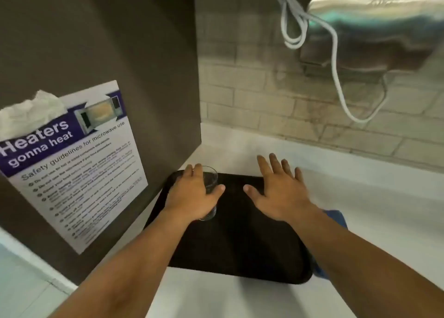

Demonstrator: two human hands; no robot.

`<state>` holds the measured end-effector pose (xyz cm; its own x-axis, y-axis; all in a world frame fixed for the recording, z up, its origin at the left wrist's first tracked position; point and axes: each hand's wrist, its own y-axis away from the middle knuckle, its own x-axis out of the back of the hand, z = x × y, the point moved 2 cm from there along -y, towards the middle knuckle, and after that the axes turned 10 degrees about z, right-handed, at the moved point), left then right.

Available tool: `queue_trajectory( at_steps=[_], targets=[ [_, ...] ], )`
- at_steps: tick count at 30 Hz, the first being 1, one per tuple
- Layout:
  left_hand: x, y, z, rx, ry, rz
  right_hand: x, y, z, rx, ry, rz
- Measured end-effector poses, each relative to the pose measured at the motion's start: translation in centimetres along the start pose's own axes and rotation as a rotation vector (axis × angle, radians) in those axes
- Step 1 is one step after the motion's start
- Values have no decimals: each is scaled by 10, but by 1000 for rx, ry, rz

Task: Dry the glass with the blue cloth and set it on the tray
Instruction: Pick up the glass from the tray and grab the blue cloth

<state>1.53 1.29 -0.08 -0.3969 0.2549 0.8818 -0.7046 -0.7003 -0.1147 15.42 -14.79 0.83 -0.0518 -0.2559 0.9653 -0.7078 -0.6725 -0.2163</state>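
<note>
Wrapped around one glass [209, 192], the left hand [192, 195] keeps its grip clamped over one black tray [240, 245] on the bench [360, 197]. Right hand [278, 192] hovers flat, fingers spread, empty; one blue cloth [336, 218] lies beside the tray.

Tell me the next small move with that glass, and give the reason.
Probably loosen the left hand and lift it off the glass. The glass stands upright over the left part of the black tray, its base seemingly down on it, while the right hand hovers open and empty. The blue cloth lies beside the tray, so drying looks done.
</note>
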Motion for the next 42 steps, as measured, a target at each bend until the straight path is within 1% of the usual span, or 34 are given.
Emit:
queue_trajectory(
  at_steps=[5,9,13,15,16,18,20,23,27,30,32,34,35,36,37,39,40,41,42],
  targets=[
    [-15,-2,-7,113,362,109,-13,10,11,10,-1,-16],
    [-30,-5,-6,151,515,122,-22,16,36,-17,-29,-38],
    [-47,-8,12,206,672,163,-38,30,75,-75,-47,-67],
    [-59,-10,27,296,826,174,-48,39,96,-109,-55,-102],
    [-65,-10,36,363,942,162,-54,44,107,-124,-62,-125],
    [-77,-11,54,487,1177,95,-65,54,127,-142,-78,-169],
    [-85,-10,73,598,1340,13,-75,63,145,-159,-96,-206],
    [-96,-9,95,667,1441,-78,-91,75,161,-166,-131,-253],
    [-103,-9,111,721,1467,-143,-104,86,168,-95,-80,-169],
    [-106,-10,112,772,1481,-160,-109,85,169,-110,-81,-107],
    [-108,-10,112,803,1507,-180,-108,78,169,-153,-157,-49],
    [-107,-8,112,829,1515,-204,-101,71,173,-281,-326,53],
    [-106,-6,113,841,1512,-216,-93,69,176,-374,-445,115],
    [-104,-4,115,851,1508,-231,-85,67,181,-485,-616,155],
    [-102,-3,116,857,1496,-243,-77,66,185,-604,-833,193],
    [-99,-1,117,872,1465,-254,-62,65,183,-849,-1431,192],
    [-98,-1,119,872,1450,-261,-53,65,177,-937,-1733,177],
    [-97,-1,120,869,1430,-270,-43,63,170,-960,-1952,162],
    [-97,-2,121,870,1400,-272,-33,59,161,-939,-2080,124]
  ],
)
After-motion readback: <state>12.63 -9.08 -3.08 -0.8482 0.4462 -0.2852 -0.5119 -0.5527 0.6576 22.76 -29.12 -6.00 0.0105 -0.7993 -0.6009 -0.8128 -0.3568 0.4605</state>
